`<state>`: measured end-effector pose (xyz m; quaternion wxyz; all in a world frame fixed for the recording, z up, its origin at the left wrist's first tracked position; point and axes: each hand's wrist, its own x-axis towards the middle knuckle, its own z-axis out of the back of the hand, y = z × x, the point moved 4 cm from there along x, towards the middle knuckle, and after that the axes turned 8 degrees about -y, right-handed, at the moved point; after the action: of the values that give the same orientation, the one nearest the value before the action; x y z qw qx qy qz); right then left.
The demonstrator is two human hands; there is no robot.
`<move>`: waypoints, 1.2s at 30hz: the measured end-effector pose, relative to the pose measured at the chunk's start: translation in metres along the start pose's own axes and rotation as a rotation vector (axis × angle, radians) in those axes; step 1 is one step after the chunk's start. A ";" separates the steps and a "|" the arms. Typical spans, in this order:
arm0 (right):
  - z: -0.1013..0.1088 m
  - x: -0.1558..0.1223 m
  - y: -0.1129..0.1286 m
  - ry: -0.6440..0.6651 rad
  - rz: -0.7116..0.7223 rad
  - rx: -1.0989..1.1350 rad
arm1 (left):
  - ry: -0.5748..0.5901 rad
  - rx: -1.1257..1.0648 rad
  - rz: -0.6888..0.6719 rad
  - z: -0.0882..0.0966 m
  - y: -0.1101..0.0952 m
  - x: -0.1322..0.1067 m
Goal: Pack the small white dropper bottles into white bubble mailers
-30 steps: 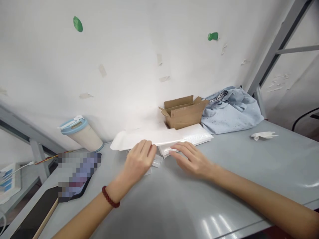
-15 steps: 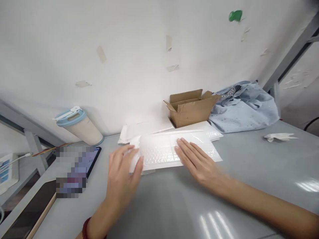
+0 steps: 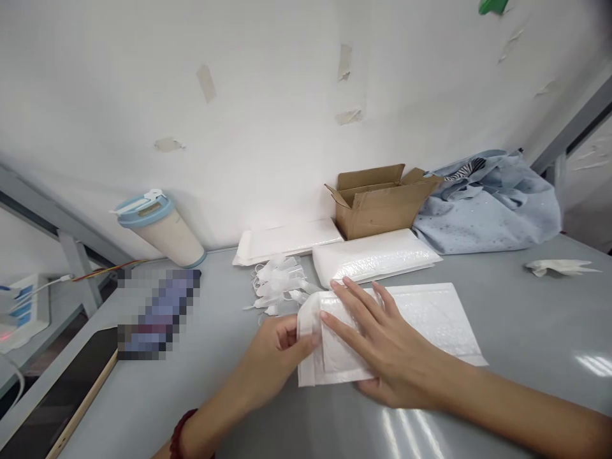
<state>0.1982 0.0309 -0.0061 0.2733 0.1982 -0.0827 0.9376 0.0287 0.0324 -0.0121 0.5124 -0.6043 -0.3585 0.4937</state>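
A white bubble mailer (image 3: 430, 312) lies crosswise on the grey table in front of me. My left hand (image 3: 280, 354) pinches its left end, thumb on top and fingers curled at the edge. Spread across the mailer's upper face, near that end, is my right hand (image 3: 382, 338), its fingers apart and its thumb by the lower edge. Behind the left end sits a heap of small translucent white plastic pieces (image 3: 280, 280) with thin loops. A plump white bubble mailer (image 3: 377, 255) rests just beyond, and flat white mailers (image 3: 291, 239) lie to its left.
An open cardboard box (image 3: 382, 207) stands against the wall, with a light-blue fabric bag (image 3: 492, 213) to its right. Crumpled tissue (image 3: 561, 266) lies at the far right. On the left are a tilted blue-lidded tumbler (image 3: 167, 233), a dark phone (image 3: 62, 395) and a pixelated area.
The mailer has come nearer and to the right, uncovering the plastic pieces and plump mailer behind. My left hand has closed on its end; my right hand has shifted toward that end.
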 end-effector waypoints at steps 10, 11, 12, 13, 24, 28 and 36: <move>0.010 -0.001 0.010 -0.180 0.079 0.006 | 0.016 0.063 0.006 -0.009 0.008 -0.003; 0.011 -0.001 0.011 -0.198 0.091 -0.017 | -0.003 0.098 0.003 -0.009 0.008 -0.002; 0.012 -0.001 0.012 -0.221 0.104 -0.039 | -0.034 0.148 0.004 -0.008 0.007 -0.002; 0.014 -0.001 0.013 -0.245 0.115 -0.055 | -0.076 0.209 0.006 -0.006 0.007 -0.001; 0.027 0.001 -0.009 -0.302 -0.063 0.065 | -0.511 1.179 -0.775 0.035 -0.029 -0.010; 0.018 0.001 -0.014 -0.227 -0.150 0.172 | -0.520 1.459 -0.922 0.039 -0.023 -0.002; 0.008 -0.002 -0.020 -0.168 -0.240 0.227 | -0.465 1.181 -0.792 0.043 -0.028 -0.001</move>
<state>0.2136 0.0447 0.0017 0.3515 0.3136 0.0253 0.8817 -0.0106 0.0489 0.0155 0.8021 0.0655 -0.3237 0.4975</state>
